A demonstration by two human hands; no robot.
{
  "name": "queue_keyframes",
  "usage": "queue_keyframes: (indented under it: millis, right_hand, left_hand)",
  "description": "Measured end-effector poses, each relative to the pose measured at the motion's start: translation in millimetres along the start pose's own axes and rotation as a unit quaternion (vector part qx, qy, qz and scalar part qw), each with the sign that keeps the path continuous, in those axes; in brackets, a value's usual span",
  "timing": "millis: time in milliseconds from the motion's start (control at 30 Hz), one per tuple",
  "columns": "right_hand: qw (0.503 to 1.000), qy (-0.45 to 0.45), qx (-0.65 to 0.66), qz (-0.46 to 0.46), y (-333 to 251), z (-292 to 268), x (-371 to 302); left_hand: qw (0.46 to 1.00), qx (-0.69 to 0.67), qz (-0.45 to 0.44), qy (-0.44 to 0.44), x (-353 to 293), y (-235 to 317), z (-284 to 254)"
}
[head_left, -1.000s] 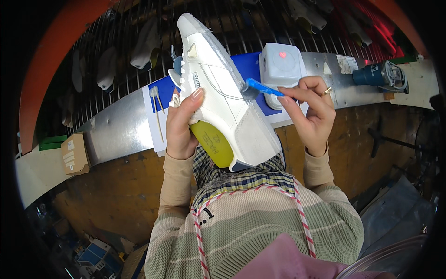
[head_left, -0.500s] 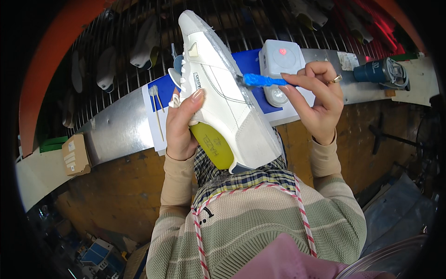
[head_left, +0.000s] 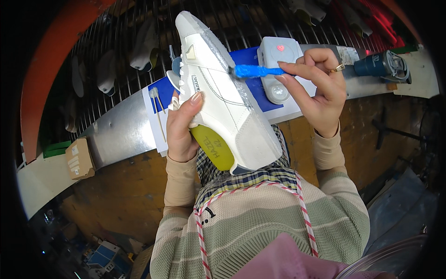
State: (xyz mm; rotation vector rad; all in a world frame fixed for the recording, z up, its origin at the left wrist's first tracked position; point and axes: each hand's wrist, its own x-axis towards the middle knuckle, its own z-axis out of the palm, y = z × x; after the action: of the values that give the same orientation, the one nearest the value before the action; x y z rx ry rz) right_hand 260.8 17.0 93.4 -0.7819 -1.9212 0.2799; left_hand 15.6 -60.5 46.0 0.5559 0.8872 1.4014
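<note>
A white shoe upper [head_left: 216,83] with grey toe and heel parts is held up in front of me, toe pointing away. A yellow-green shoe last [head_left: 213,145] fills its opening. My left hand [head_left: 183,128] grips the shoe at the laces and tongue, thumb on its side. Between thumb and fingertips, my right hand [head_left: 320,90] pinches a blue-handled brush [head_left: 255,71]. The dark tip of the brush meets the shoe's lower edge, along a greyish, glossy-looking band [head_left: 218,49]. The tip itself is small and partly unclear.
Behind the shoe, a white lidded container [head_left: 281,53] stands on a blue and white sheet [head_left: 245,56]. Thin sticks [head_left: 159,114] lie left of it. A metal ledge [head_left: 116,130] borders a rack [head_left: 125,28] with more shoes. A blue tumbler [head_left: 376,65] is at right, a cardboard box [head_left: 79,158] at left.
My right hand has shifted the brush slightly left and away from me, along the shoe's edge toward the toe. The shoe and my left hand stay almost in place.
</note>
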Motion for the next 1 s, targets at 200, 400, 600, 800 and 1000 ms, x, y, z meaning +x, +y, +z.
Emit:
queue_keyframes:
  millis: [200,400,600,800,1000]
  right_hand:
    - [0.994,-0.073,0.057,0.052,-8,-17,-12]
    - [0.979,-0.08,0.101,0.155,-7,-33,-26]
    - [0.957,-0.093,-0.074,0.263,18,-33,-65]
    - [0.906,-0.159,-0.292,0.261,66,-1,-122]
    - [0.934,-0.087,-0.22,0.268,64,-10,-133]
  left_hand:
    - [0.999,-0.021,0.0,-0.037,4,2,-12]
    - [0.997,-0.058,-0.014,-0.041,11,3,-24]
    - [0.988,-0.149,-0.032,0.009,19,-7,-39]
    - [0.98,-0.184,-0.037,-0.064,18,-13,-57]
    - [0.987,-0.151,-0.041,-0.037,16,-11,-58]
